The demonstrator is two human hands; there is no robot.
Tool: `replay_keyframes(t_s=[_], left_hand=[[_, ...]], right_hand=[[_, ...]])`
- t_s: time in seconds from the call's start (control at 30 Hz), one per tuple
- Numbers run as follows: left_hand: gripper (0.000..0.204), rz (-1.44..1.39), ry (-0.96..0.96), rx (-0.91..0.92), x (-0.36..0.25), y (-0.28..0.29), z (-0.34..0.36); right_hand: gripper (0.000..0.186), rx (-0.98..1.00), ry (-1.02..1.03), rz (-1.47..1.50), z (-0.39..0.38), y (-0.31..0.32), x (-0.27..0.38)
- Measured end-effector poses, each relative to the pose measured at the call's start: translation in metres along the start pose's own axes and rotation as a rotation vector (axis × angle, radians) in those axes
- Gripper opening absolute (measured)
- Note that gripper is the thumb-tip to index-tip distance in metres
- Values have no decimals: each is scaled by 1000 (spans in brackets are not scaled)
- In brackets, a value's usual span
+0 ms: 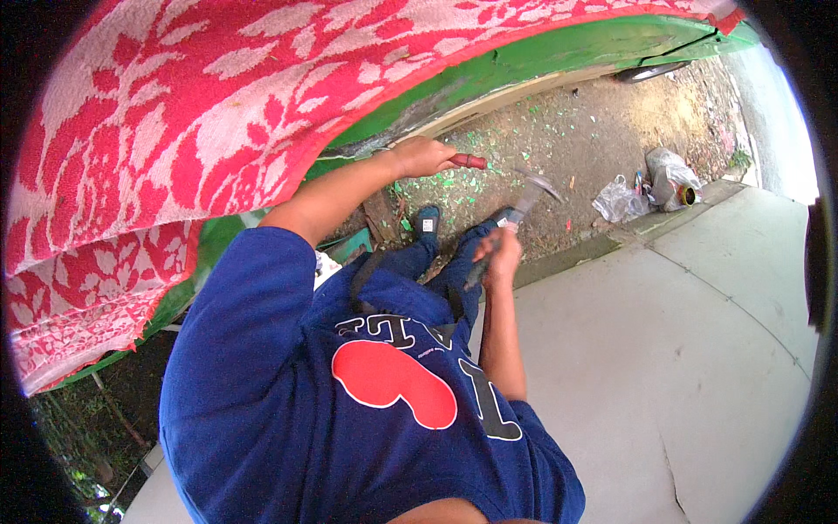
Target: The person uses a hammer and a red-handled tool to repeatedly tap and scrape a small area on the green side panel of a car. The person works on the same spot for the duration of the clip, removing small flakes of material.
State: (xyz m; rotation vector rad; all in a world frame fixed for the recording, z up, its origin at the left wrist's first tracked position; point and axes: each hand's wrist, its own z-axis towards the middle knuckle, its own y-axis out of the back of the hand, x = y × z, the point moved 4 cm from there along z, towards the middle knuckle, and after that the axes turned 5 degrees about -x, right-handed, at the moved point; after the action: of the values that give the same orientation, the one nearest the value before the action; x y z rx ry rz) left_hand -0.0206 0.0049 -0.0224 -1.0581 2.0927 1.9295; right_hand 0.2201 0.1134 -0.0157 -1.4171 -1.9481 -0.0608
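My left hand (pixel 423 157) is closed around a tool with a red handle (pixel 470 162), up against the lower edge of a green painted panel (pixel 454 83). The tool's other end is hidden behind my fist and the panel. Lower and to the right, my right hand (pixel 500 253) grips a hammer (pixel 526 206), slightly smeared by motion. The hammer's head is raised to the right of the red handle, apart from it. Bare, scraped patches show along the panel's lower edge.
A red and white floral cloth (pixel 192 113) drapes over the green panel. Green flakes litter the dirt ground (pixel 559 131) around my shoes. Clear plastic bags (pixel 621 201) and a yellow-rimmed container (pixel 687 195) lie beside the concrete slab (pixel 663 349). A wheel (pixel 650 72) shows beneath the panel.
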Motion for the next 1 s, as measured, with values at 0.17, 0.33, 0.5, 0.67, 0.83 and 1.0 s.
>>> replay_keyframes(t_s=[0.17,0.33,0.5,0.67,0.83,1.0], left_hand=[[27,23,-12,-11,1,4,-1],[25,5,37,-61,1,5,5],[25,-7,38,-89,6,12,2],[22,-14,65,-34,1,11,3],[21,-18,101,-50,7,7,3],[20,8,107,-83,8,8,6]], right_hand=[[44,40,-9,-55,11,4,13],[44,189,-67,-572,8,-14,-14],[44,33,-42,37,17,-10,8],[44,171,-61,-343,11,-18,16],[42,98,-65,33,21,-12,26],[44,125,-62,-111,27,-18,28]])
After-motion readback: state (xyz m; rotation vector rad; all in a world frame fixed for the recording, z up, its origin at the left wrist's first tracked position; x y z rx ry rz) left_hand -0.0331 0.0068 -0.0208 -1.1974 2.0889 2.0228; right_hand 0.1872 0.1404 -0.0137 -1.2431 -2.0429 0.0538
